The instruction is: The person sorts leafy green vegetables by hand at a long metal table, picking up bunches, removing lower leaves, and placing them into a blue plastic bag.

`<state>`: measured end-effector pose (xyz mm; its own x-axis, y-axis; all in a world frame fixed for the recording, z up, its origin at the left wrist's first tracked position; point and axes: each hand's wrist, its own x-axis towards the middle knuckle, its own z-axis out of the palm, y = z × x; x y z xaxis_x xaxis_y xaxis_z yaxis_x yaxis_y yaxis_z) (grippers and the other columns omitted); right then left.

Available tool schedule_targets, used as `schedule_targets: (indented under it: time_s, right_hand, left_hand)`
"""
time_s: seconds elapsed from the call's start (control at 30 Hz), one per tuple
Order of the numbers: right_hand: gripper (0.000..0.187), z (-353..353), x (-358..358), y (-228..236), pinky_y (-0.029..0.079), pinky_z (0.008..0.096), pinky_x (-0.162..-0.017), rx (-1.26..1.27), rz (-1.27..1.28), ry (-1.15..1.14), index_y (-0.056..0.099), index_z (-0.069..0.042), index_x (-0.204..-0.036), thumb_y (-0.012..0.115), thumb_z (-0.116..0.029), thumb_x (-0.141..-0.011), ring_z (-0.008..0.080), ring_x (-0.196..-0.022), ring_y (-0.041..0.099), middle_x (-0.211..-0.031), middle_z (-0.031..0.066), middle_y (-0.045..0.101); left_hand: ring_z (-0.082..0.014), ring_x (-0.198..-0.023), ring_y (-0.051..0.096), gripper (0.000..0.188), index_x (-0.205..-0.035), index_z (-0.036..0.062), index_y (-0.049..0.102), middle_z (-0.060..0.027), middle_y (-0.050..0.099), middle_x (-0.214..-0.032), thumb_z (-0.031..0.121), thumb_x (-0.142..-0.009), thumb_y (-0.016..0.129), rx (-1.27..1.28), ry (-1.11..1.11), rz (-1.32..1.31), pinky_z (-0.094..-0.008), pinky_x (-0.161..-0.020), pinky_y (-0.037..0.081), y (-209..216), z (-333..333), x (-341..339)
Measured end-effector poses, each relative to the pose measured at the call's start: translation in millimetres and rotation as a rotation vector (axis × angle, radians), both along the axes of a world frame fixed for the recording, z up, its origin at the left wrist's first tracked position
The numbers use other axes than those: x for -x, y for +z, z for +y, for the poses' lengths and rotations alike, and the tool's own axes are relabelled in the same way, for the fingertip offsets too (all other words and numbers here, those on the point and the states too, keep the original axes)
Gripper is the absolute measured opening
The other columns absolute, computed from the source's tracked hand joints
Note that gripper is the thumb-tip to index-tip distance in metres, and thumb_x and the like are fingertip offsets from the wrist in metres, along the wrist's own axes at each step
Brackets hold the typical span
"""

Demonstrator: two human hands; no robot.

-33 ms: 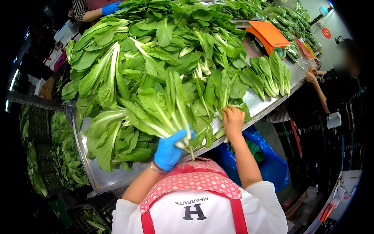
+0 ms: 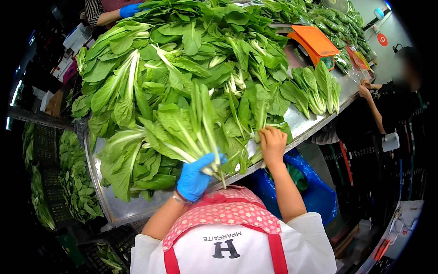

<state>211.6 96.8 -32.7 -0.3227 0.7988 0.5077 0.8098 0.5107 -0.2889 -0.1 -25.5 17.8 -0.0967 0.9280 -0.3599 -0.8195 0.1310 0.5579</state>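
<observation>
My left hand [image 2: 194, 178], in a blue glove, is closed round the pale stem ends of a bunch of leafy greens [image 2: 182, 125]. The leaves of this bunch fan out away from me over the pile. At the table's near edge, my bare right hand [image 2: 273, 145] has its fingers closed at the base of a single leafy green [image 2: 261, 104], whose leaf stands up from the fingertips. A large heap of loose leafy greens [image 2: 182, 64] lies beyond both hands, on a metal table [image 2: 123, 210].
An orange scale [image 2: 315, 41] stands at the far right, near a small row of greens [image 2: 317, 89]. A blue plastic bag [image 2: 315, 192] hangs below the right edge. Crates of greens [image 2: 75, 178] stand left. A co-worker's gloved hand [image 2: 131, 10] and another person's hands [image 2: 365, 86] are across the table.
My left hand and its bunch have shifted very slightly left and toward me. The leaf at my right fingertips leans a little further left. Both hands keep their grip.
</observation>
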Motion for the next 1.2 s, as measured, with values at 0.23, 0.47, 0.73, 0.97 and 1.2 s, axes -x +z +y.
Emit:
schedule_targets:
  time_s: [0.23, 0.47, 0.73, 0.97, 1.2]
  right_hand:
    - [0.024, -15, -14, -1, 0.047, 0.0426, -0.058, 0.342, 0.185, 0.138, 0.064, -0.001, -0.082, 0.069, -0.024, -0.078, 0.0342, -0.064, 0.061, -0.078, 0.0145, 0.064]
    - [0.042, 29, -1, 3, 0.047, 0.0374, -0.056, 0.775, 0.395, -0.326, 0.063, 0.006, -0.082, 0.071, -0.034, -0.071, 0.0281, -0.059, 0.061, -0.067, 0.0162, 0.062]
    - [0.023, -5, 8, 43, 0.041, 0.02, -0.056, 0.852, 1.084, -0.058, 0.065, 0.001, -0.092, 0.071, -0.018, -0.081, 0.0052, -0.063, 0.054, -0.074, 0.0008, 0.062]
    - [0.024, -45, 48, 55, 0.046, 0.0223, -0.063, 0.82, 1.01, 0.098, 0.062, 0.0, -0.099, 0.071, -0.013, -0.081, 0.0068, -0.074, 0.055, -0.084, 0.0004, 0.061]
    - [0.032, -65, 69, 66, 0.046, 0.0348, -0.062, -0.007, 0.248, 0.308, 0.055, 0.005, -0.103, 0.067, 0.0, -0.073, 0.0293, -0.077, 0.055, -0.091, 0.0166, 0.056]
  left_hand:
    - [-0.0241, -0.096, 0.062, 0.052, -0.131, 0.0078, 0.04, -0.0104, 0.061, -0.106, 0.0, -0.082, 0.057, -0.078, 0.018, -0.179, -0.0478, -0.097, 0.044, 8, 0, 8]
    - [-0.0257, -0.098, 0.062, 0.037, -0.119, -0.0007, 0.049, -0.0136, 0.065, -0.1, 0.001, -0.083, 0.057, 0.052, -0.033, -0.147, -0.0467, -0.096, 0.044, 2, -4, 7]
    - [-0.0332, -0.103, 0.06, 0.035, -0.118, -0.006, 0.05, -0.0173, 0.061, -0.105, 0.002, -0.084, 0.057, 0.007, -0.03, -0.048, -0.042, -0.095, 0.046, 3, -10, 11]
    - [-0.0182, -0.086, 0.063, 0.03, -0.111, -0.0033, 0.056, -0.0126, 0.064, -0.1, 0.001, -0.082, 0.061, 0.043, -0.101, 0.155, -0.0267, -0.071, 0.05, -5, 10, -3]
    - [-0.0095, -0.083, 0.06, 0.026, -0.106, 0.0034, 0.061, -0.0028, 0.065, -0.094, 0.008, -0.081, 0.068, 0.039, -0.009, 0.173, -0.0229, -0.064, 0.047, -10, 12, -12]
